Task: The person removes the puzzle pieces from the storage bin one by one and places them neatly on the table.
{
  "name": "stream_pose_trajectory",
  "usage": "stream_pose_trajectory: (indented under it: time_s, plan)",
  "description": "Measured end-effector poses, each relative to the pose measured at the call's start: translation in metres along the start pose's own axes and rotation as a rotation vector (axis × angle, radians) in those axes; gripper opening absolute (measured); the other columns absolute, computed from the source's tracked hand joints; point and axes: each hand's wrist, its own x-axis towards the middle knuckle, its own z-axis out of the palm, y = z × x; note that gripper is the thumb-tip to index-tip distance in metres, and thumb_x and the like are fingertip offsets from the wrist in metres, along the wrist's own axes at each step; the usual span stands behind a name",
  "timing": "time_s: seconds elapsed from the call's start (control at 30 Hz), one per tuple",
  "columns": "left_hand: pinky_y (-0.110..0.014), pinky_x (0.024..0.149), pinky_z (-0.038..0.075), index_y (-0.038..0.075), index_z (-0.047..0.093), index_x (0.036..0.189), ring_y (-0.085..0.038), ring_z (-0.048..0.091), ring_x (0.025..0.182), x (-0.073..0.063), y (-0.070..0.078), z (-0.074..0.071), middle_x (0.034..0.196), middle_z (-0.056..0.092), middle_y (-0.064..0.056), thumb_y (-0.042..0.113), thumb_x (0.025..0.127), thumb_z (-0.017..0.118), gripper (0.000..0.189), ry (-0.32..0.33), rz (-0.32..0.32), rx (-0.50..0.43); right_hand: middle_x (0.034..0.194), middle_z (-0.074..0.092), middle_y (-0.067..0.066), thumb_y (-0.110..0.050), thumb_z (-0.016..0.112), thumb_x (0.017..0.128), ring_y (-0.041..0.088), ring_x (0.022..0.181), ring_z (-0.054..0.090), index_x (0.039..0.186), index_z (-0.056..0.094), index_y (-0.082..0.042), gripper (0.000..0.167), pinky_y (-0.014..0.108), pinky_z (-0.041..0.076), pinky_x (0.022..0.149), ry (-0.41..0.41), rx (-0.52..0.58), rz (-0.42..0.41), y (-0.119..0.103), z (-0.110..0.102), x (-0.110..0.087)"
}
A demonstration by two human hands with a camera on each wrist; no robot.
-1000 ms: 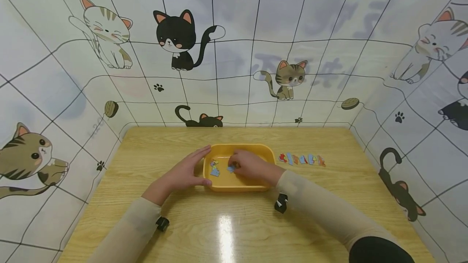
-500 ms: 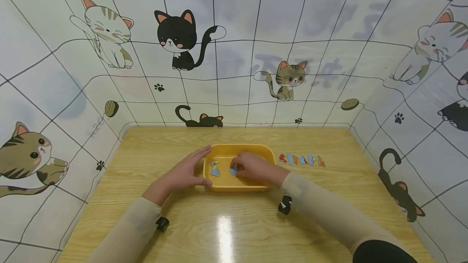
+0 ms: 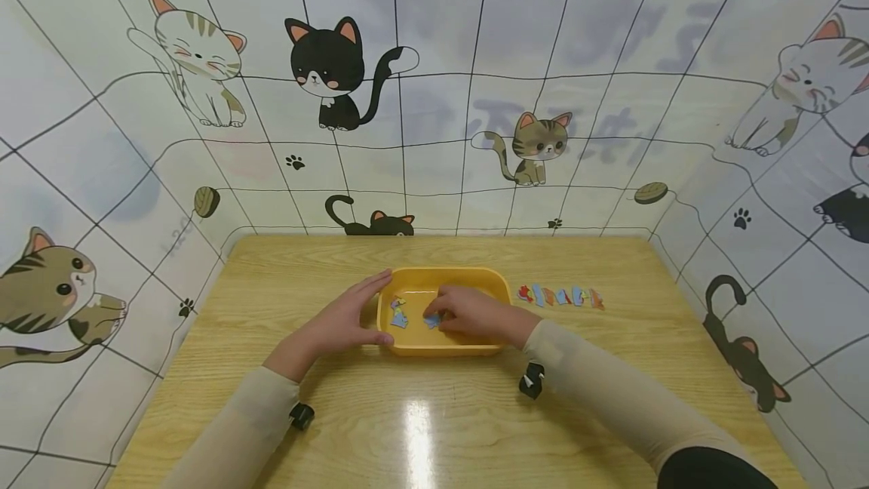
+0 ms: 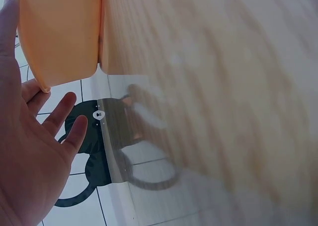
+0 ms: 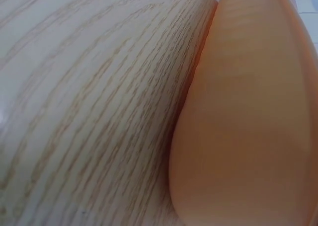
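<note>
A yellow tray (image 3: 448, 350) lies on the table. My left hand (image 3: 342, 317) rests at its left end, thumb at the near corner and fingertips at the far corner. In the left wrist view the fingers of that hand (image 4: 30, 131) are extended, and some stand free of the tray wall (image 4: 59, 35). My right hand (image 3: 468, 313) reaches inside the tray with curled fingers and pinches a small blue puzzle piece (image 3: 432, 321), partly hidden by the fingertips. More puzzle pieces (image 3: 399, 318), blue and yellowish, lie in the tray's left part. The right wrist view shows only tray wall (image 5: 248, 112) and table.
Right of the tray, several colourful puzzle pieces (image 3: 562, 296) lie in a row on the wooden table (image 3: 366, 429). A cat-patterned wall sheet (image 3: 434, 96) closes off the back and both sides.
My right hand has shifted slightly rightward inside the tray, and the blue piece at its fingertips has moved a little right and nearer. The left hand and the other pieces stay put.
</note>
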Motion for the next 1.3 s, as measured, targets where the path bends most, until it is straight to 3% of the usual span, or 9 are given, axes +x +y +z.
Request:
stream_pose_trajectory:
  time_s: [0.3, 0.53, 0.83, 1.3]
  plan:
    - [-0.062, 0.133, 0.023, 0.024, 0.031, 0.177, -0.03, 0.02, 0.169, 0.001, -0.001, -0.001, 0.183, 0.02, 0.011, 0.054, 0.083, 0.096, 0.119, -0.001, -0.001, -0.003, 0.116, 0.067, -0.003, -0.014, 0.079, 0.105, 0.01, 0.098, 0.062, 0.126, 0.079, -0.015, 0.021, 0.029, 0.057, 0.09, 0.015, 0.056, 0.012, 0.004, 0.001, 0.002]
    - [-0.061, 0.134, 0.022, 0.022, 0.031, 0.177, -0.03, 0.02, 0.169, 0.001, -0.002, 0.0, 0.183, 0.02, 0.01, 0.055, 0.083, 0.096, 0.12, -0.007, 0.012, -0.002, 0.111, 0.065, -0.003, -0.015, 0.082, 0.1, 0.012, 0.093, 0.06, 0.119, 0.073, -0.014, 0.021, 0.03, 0.056, 0.085, 0.013, 0.094, 0.062, 0.008, 0.002, 0.003]
    - [-0.062, 0.133, 0.022, 0.021, 0.031, 0.177, -0.031, 0.02, 0.169, 0.001, -0.001, -0.001, 0.183, 0.02, 0.011, 0.052, 0.082, 0.098, 0.12, -0.002, 0.006, -0.009, 0.11, 0.065, -0.005, -0.014, 0.08, 0.099, 0.013, 0.094, 0.061, 0.129, 0.071, -0.015, 0.031, 0.032, 0.056, 0.087, 0.029, 0.117, 0.098, 0.011, -0.003, -0.004]
    - [-0.063, 0.133, 0.023, 0.022, 0.031, 0.177, -0.031, 0.02, 0.169, 0.002, -0.003, 0.0, 0.183, 0.02, 0.011, 0.053, 0.082, 0.097, 0.119, 0.003, 0.006, -0.001, 0.113, 0.06, 0.0, -0.015, 0.077, 0.1, 0.012, 0.085, 0.055, 0.139, 0.074, -0.012, 0.039, 0.031, 0.052, 0.075, 0.082, 0.08, 0.018, 0.007, -0.014, -0.016]
